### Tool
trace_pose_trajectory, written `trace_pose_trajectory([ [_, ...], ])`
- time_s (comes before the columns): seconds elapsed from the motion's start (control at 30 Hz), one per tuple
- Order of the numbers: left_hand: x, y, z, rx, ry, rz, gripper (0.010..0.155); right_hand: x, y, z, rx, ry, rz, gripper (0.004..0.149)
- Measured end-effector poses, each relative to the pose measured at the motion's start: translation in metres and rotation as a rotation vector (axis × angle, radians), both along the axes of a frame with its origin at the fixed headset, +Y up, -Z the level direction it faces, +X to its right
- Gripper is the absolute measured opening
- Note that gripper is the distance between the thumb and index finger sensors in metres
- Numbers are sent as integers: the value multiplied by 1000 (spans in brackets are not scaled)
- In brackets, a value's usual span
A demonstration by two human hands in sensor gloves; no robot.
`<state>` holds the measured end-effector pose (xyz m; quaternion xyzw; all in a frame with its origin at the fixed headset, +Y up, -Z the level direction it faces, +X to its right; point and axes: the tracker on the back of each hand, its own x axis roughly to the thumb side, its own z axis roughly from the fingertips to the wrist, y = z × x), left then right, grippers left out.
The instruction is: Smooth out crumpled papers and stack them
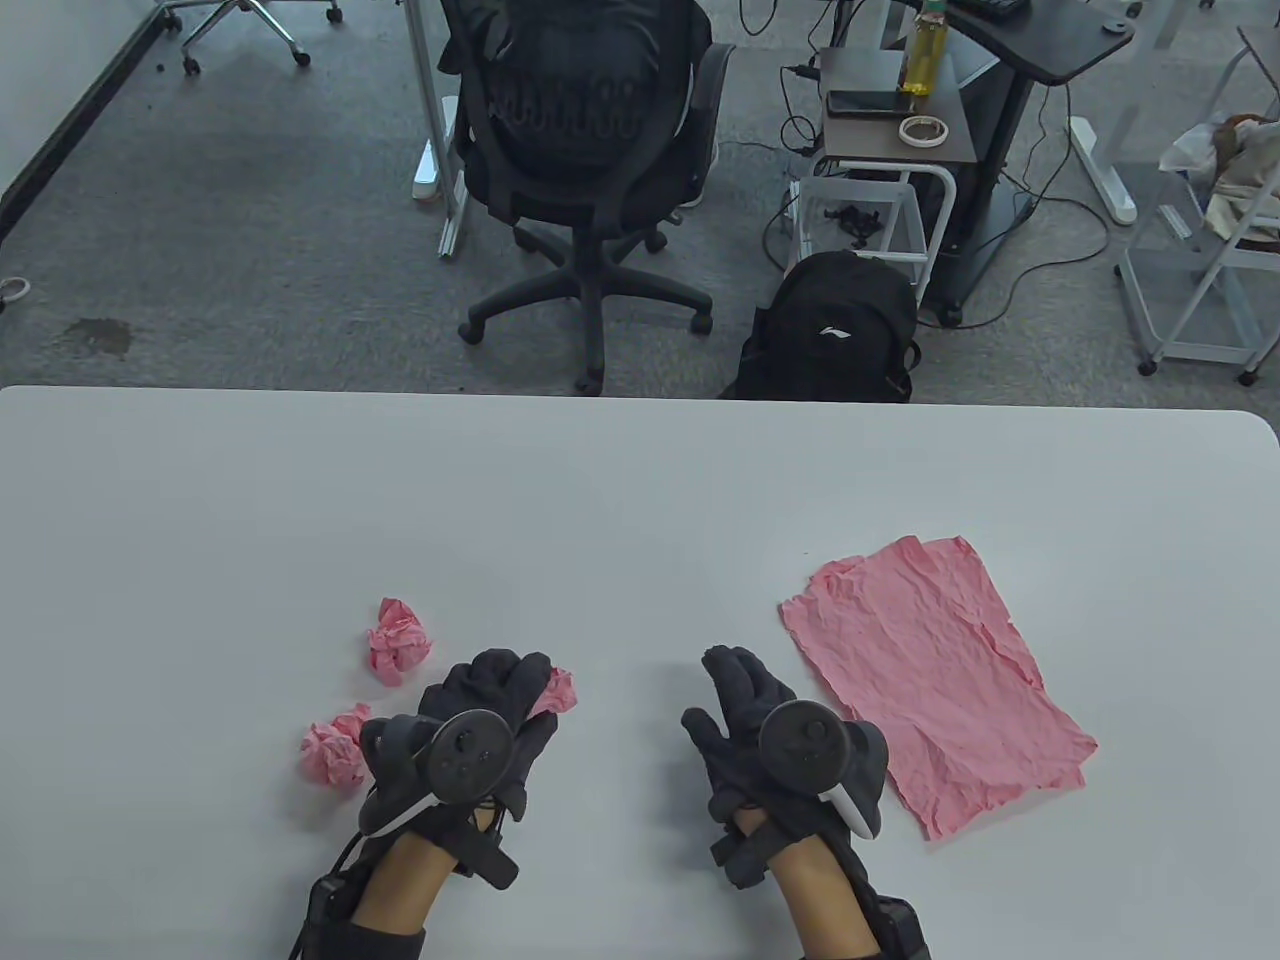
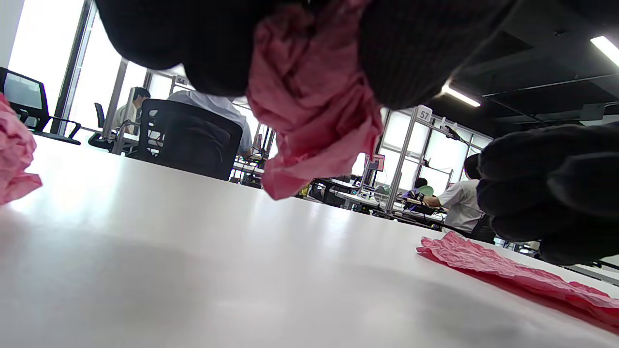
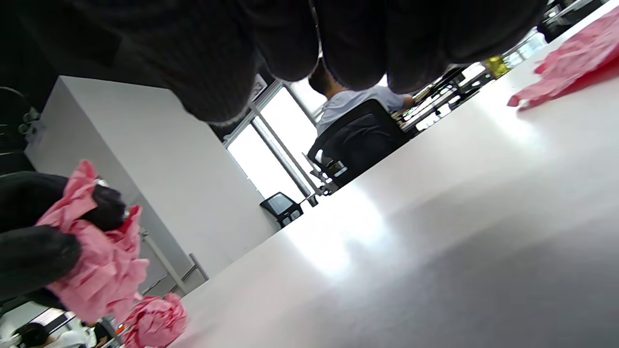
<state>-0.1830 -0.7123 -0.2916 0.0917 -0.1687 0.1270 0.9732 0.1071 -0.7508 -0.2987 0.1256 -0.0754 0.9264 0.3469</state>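
Both forearms enter from the near edge, each hand in a dark sensor glove with a round tracker strapped on its back. The left hand (image 1: pixel 485 715) has its fingers curled around a crumpled pink paper ball (image 1: pixel 553 690). The right hand (image 1: pixel 745 715) hovers with fingers straight and together, holding nothing.

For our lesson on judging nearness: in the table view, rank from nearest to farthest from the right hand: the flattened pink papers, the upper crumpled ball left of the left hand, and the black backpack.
1. Flattened pink papers, just right of the right hand.
2. Upper crumpled ball, left, past the left hand.
3. Black backpack, on the floor beyond the table.
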Motion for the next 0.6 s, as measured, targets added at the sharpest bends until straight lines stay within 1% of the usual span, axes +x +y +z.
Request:
trace_pose_trajectory([
  [0.1,-8,-1,1,24,15,28,62,-7,-1,3,9,57,-3,65],
  [0.17,-13,-4,2,26,1,63,63,-9,-3,2,11,74,1,65],
  [0.23,-17,-8,4,5,-30,98,64,-12,-6,1,-16,122,-1,65],
  [0.3,-17,-9,5,-8,-40,131,65,-13,-7,1,-21,141,5,64],
  [0.37,-15,-9,5,-14,-54,157,65,-17,-8,2,-24,163,22,64],
  [0.47,-9,-7,10,9,-81,164,66,-26,-8,4,-16,220,40,63],
  [0.5,-6,-8,11,14,-86,172,66,-32,-8,5,-22,270,42,63],
  [0.6,1,-11,11,-24,-119,191,67,-41,-7,8,-14,342,28,61],
])
